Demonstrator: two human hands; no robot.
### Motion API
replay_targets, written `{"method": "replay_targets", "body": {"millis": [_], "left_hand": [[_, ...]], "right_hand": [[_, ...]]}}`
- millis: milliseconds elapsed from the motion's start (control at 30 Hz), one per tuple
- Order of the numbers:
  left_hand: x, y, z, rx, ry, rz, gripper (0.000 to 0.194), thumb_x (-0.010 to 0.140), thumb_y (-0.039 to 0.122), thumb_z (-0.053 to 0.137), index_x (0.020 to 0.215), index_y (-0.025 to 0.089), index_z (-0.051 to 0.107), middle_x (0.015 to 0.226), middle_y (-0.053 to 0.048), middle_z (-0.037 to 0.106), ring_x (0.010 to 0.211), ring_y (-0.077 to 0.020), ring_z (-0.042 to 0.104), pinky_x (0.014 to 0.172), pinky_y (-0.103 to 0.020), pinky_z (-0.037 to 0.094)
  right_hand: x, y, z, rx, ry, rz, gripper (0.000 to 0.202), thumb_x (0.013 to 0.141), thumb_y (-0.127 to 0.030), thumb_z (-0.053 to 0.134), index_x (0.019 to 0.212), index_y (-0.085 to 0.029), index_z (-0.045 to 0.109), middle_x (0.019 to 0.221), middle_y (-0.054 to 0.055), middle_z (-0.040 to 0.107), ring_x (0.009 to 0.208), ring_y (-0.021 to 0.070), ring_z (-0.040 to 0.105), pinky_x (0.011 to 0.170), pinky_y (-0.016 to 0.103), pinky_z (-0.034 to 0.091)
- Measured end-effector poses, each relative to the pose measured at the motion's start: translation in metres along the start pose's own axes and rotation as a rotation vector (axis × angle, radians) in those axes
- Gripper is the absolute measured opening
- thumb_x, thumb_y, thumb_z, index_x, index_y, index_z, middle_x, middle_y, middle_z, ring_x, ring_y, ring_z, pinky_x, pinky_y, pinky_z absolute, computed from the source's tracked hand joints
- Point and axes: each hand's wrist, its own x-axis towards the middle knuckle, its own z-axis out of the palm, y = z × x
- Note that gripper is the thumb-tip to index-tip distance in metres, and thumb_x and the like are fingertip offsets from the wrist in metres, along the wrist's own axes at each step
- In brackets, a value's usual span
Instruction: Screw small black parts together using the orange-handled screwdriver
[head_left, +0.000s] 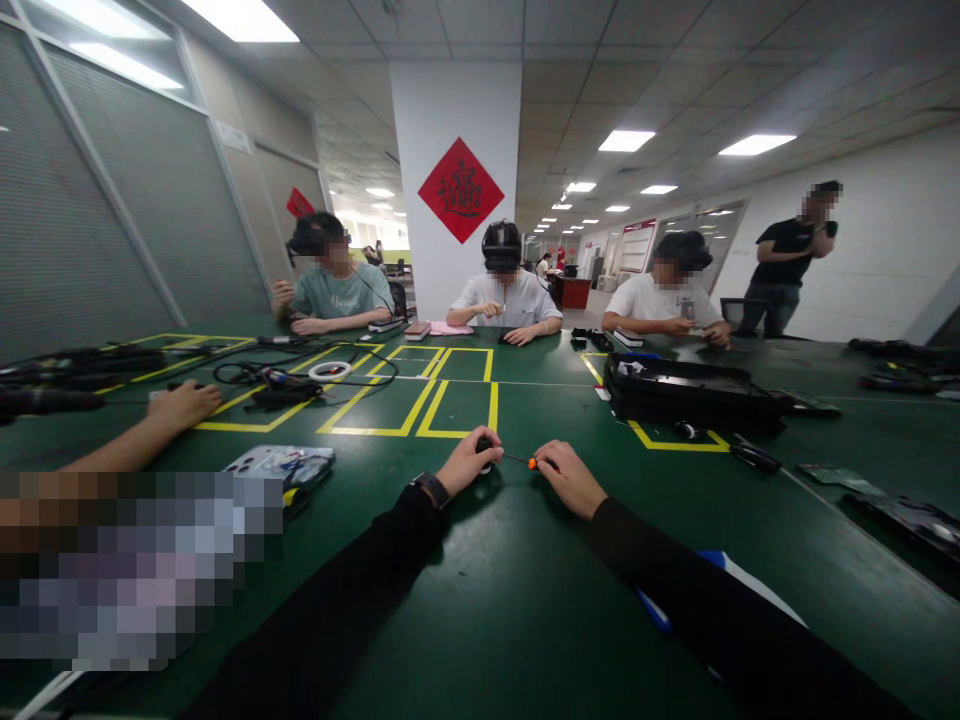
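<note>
Near the middle of the green table [480, 600], my left hand [466, 464] is closed around a small dark round part [486, 447]. My right hand [568, 476] pinches a small screwdriver by its orange end [533, 464]. The thin metal shaft [514, 458] reaches left from the orange end to the dark part. What the dark part is cannot be made out, as my fingers cover some of it. Both hands are just above the tabletop, a short gap apart, in front of the yellow tape outlines [457, 434].
A long black housing [690, 388] lies at the right, with circuit boards [911, 518] farther right. A blue and white item [750, 585] is partly under my right forearm. Cables [277, 385], a metal plate [279, 462] and another person's hand [187, 402] are left. Several people sit opposite.
</note>
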Motion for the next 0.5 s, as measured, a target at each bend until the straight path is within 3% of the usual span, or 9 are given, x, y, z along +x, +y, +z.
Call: {"method": "replay_targets", "body": {"millis": [200, 333, 500], "left_hand": [[-0.0002, 0.0007, 0.0007, -0.005, 0.007, -0.016, 0.019, 0.071, 0.032, 0.055, 0.081, 0.016, 0.050, 0.067, 0.002, 0.054, 0.062, -0.0094, 0.051, 0.063, -0.022, 0.040], [-0.0005, 0.0015, 0.0010, 0.008, 0.007, 0.009, 0.017, 0.070, 0.029, 0.055, 0.080, 0.017, 0.050, 0.068, 0.002, 0.054, 0.064, -0.0095, 0.051, 0.064, -0.023, 0.040], [-0.0010, 0.0024, 0.0010, 0.009, 0.014, -0.010, 0.016, 0.070, 0.027, 0.055, 0.080, 0.016, 0.050, 0.068, 0.002, 0.055, 0.065, -0.0101, 0.052, 0.066, -0.024, 0.041]], "right_hand": [[-0.0007, -0.0020, -0.0025, 0.021, 0.020, -0.015, 0.007, 0.075, -0.017, 0.050, 0.080, -0.018, 0.055, 0.085, 0.004, 0.054, 0.085, 0.0165, 0.046, 0.078, 0.031, 0.037], [-0.0021, -0.0039, -0.0029, 0.026, 0.025, -0.002, 0.015, 0.069, -0.015, 0.055, 0.083, -0.018, 0.053, 0.086, 0.003, 0.053, 0.085, 0.0167, 0.047, 0.075, 0.031, 0.038], [-0.0028, -0.0054, -0.0023, 0.036, -0.014, 0.039, 0.018, 0.075, -0.019, 0.050, 0.093, -0.018, 0.054, 0.088, 0.004, 0.055, 0.085, 0.0158, 0.048, 0.078, 0.030, 0.038]]}}
